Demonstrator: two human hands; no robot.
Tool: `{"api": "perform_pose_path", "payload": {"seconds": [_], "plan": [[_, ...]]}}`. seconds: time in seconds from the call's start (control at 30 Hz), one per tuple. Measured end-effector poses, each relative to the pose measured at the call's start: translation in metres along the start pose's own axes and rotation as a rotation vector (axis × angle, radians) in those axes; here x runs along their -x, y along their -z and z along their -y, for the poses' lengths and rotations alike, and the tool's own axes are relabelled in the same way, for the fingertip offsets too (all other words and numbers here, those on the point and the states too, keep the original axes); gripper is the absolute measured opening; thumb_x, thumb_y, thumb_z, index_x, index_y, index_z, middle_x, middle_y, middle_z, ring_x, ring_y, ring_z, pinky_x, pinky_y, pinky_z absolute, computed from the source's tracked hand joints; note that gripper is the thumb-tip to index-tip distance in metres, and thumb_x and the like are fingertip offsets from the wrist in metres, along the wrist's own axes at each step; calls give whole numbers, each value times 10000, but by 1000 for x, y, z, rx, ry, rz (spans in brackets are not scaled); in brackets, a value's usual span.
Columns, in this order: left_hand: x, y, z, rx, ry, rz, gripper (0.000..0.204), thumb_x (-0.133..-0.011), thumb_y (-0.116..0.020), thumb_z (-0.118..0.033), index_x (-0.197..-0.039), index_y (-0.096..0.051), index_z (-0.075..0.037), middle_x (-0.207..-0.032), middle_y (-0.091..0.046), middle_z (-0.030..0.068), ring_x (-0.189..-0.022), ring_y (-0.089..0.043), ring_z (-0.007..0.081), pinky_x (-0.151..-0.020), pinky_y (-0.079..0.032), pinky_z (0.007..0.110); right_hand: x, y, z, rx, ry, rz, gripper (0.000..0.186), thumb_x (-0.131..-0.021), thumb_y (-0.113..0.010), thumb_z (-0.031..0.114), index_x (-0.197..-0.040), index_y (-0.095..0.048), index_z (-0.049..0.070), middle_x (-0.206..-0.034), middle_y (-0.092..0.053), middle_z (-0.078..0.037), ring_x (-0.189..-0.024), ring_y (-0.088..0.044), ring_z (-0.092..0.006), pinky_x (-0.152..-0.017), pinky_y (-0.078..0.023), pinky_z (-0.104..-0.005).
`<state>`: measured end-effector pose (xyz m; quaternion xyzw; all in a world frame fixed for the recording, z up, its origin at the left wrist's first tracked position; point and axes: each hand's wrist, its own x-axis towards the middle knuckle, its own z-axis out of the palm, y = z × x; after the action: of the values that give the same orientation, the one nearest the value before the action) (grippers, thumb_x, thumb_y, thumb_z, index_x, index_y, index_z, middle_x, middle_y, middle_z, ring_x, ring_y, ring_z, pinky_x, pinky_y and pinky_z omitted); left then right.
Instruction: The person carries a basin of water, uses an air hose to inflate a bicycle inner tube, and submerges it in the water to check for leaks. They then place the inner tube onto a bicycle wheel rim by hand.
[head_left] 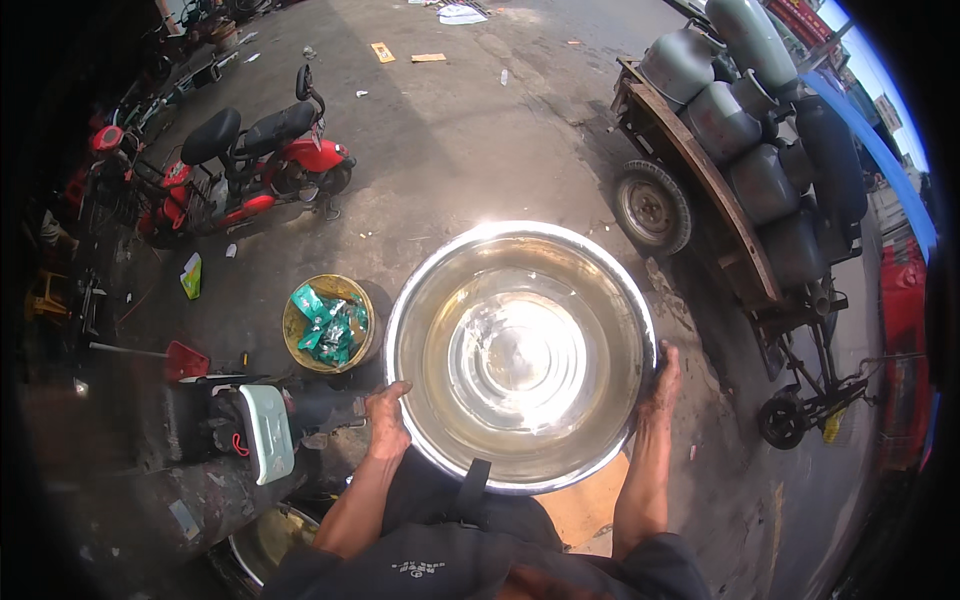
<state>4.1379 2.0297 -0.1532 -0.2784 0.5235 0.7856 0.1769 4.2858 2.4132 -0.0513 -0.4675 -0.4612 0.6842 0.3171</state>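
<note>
A wide, shiny metal basin (430, 330) is held in front of my body, its open top facing up. Some clear liquid seems to lie in it, and bright sunlight glares off the ringed bottom. My left hand (388, 420) grips the rim at the lower left, thumb over the edge. On the right side my right hand (660, 385) clasps the outer wall, with its thumb up by the rim; the other fingers are hidden beneath. Just left of the basin stands a yellowish bucket (290, 335) filled with green and silvery wrappers.
A cart (700, 180) loaded with several grey gas cylinders (770, 185) stands at the right. Red electric scooters (310, 155) are parked at the far left. Near my left arm are a pale green stool-like panel (268, 435), a red dustpan (187, 360) and another metal basin (275, 540).
</note>
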Motion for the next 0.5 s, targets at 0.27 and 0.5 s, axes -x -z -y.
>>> {"api": "perform_pose_path", "payload": {"seconds": [0.27, 0.5], "plan": [[-171, -210, -104, -49, 156, 49, 291, -684, -673, -35, -948, -618, 74, -883, -618, 124, -784, -596, 241, -764, -484, 357, -190, -154, 46, 27, 40, -151, 437, -888, -523, 367, -994, -647, -39, -898, -626, -73, -806, -574, -165, -729, -458, -286], [-369, -380, -173, 31, 116, 76, 271, -751, -615, -45, -960, -594, 127, -893, -634, 191, -792, -650, 305, -743, -557, 446, -379, -367, 122, 61, 64, -77, 422, -893, -516, 345, -1013, -655, -35, -928, -640, -77, -825, -598, -172, -756, -472, -288]]}}
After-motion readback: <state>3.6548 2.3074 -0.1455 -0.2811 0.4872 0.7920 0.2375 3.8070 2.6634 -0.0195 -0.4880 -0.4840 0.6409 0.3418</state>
